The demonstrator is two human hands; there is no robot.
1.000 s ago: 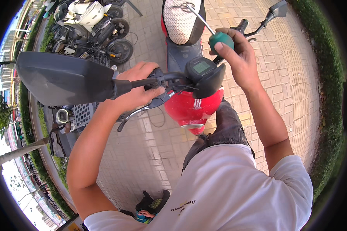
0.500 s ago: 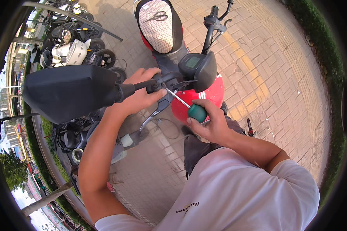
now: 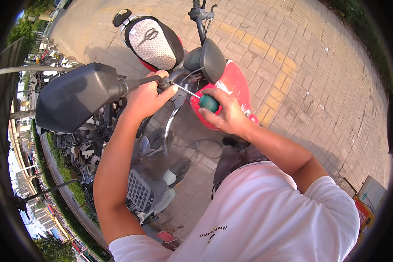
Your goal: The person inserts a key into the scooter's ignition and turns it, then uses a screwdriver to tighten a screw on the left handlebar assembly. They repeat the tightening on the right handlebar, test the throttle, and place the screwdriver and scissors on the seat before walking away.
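A red electric scooter point(image 3: 235, 85) stands in front of me, its handlebar turned toward my body. My left hand point(image 3: 147, 100) wraps round the handlebar at the base of the black mirror point(image 3: 76, 98), thumb on top near the clamp. The brake lever point(image 3: 168, 124) sticks out below that hand. In my right hand point(image 3: 230, 112) is a screwdriver point(image 3: 209, 103) with a rounded green handle. Its metal shaft slants up and left to the clamp by my left thumb; the tip's exact seat is too small to make out.
Scissors point(image 3: 149, 36) lie on the scooter's patterned seat point(image 3: 157, 47). The dark display housing point(image 3: 212, 61) and the other handlebar point(image 3: 200, 26) rise beyond. Parked scooters point(image 3: 85, 144) crowd the left, one with a grey basket point(image 3: 139, 192). A box point(image 3: 371, 194) stands at lower right.
My view has turned, so the scooter sits higher and farther left, and the basket and box now show. Both hands keep their holds, with the screwdriver still at the clamp.
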